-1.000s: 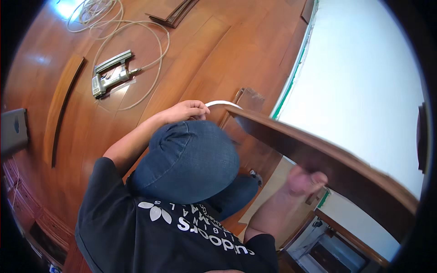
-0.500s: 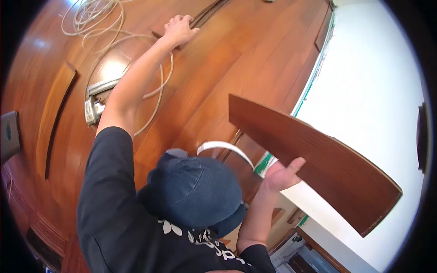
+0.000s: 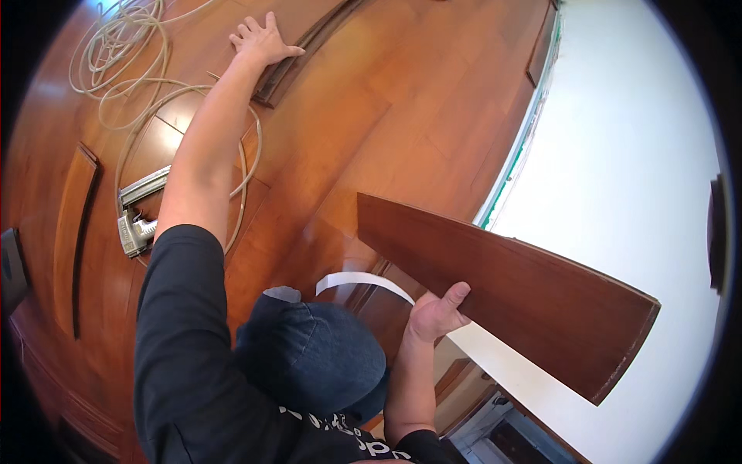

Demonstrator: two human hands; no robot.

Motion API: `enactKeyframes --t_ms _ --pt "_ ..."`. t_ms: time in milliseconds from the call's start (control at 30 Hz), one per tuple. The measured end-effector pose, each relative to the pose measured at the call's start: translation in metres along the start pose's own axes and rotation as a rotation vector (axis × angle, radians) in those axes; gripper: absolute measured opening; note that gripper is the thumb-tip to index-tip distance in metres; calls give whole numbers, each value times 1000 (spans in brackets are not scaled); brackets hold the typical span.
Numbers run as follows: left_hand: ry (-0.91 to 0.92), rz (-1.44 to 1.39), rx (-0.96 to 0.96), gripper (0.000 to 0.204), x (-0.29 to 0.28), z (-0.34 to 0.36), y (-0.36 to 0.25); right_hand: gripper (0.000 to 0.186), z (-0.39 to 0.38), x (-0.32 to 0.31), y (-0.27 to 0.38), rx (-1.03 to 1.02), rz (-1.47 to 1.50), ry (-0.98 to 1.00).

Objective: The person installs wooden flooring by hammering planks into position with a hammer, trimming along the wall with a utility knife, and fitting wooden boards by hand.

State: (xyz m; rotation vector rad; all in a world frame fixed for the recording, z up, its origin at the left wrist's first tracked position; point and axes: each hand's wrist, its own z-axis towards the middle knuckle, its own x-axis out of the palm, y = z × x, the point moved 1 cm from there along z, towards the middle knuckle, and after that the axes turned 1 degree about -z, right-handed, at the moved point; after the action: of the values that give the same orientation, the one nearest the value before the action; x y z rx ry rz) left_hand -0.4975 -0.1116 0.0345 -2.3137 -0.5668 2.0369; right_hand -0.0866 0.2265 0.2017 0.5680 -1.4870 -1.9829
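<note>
My right hand (image 3: pixel 437 314) is closed on the lower edge of a reddish-brown wooden floor plank (image 3: pixel 518 301), thumb laid on its face. The plank is held up at a slant, its far end overlapping the white wall, and the fingers behind it are hidden. Far ahead, my left hand (image 3: pixel 264 42) is spread with its palm down beside narrow dark wood strips (image 3: pixel 309 40) on the floor. Its thumb reaches over the near strip, and whether it presses on it I cannot tell.
A nail gun (image 3: pixel 135 232) lies by my left forearm, with a coiled beige hose (image 3: pixel 116 46) beyond it. Another plank (image 3: pixel 73 232) rests at the left. The white wall (image 3: pixel 618 155) stands at the right, and a white curved strip (image 3: pixel 363 280) lies before my knee.
My left hand has shifted left and forward and its fingers have spread. The plank in my right hand has come slightly nearer and to the left, as the whole view also shifts.
</note>
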Motion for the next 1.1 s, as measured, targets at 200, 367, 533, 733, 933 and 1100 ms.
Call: enactKeyframes --t_ms 200,367,533,733,933,1100 --pt "-68 2 13 111 -5 -15 6 66 -18 8 4 -119 -43 95" --pt "-20 -318 37 104 -39 -84 5 47 -14 6 11 -103 -63 147" --pt "-123 -1008 208 88 -10 -199 22 40 -3 4 8 -100 -18 174" --pt "-98 -1374 450 106 26 -311 -5 36 7 0 21 -96 -73 162" --pt "-338 -1255 699 124 42 -357 -54 38 34 -3 71 -309 -70 181" --pt "-445 -1176 903 127 31 -374 -81 47 44 -4 76 -236 -3 128"
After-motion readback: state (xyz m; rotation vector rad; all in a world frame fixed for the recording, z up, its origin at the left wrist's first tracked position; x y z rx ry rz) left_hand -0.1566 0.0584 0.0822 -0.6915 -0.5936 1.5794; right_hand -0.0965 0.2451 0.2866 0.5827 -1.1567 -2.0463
